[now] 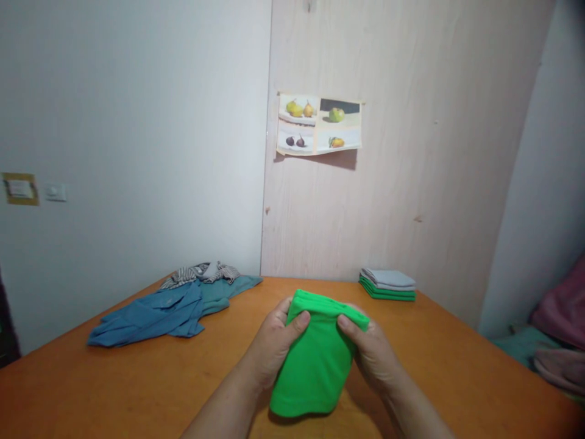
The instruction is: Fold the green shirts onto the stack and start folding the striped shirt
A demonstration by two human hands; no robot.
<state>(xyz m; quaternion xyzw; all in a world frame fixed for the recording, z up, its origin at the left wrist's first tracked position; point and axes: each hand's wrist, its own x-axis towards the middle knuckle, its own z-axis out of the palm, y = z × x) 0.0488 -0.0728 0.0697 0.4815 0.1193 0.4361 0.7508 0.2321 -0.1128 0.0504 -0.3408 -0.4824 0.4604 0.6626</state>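
Head view | our left hand and right hand pinch the green folded cloth by its upper edge | we hold it near, over the orange table | rumpled clothes far left | folded stack far right

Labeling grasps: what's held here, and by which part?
A folded green cloth, held by its upper edge: left hand at the left corner, right hand at the right, thumbs on the near face.
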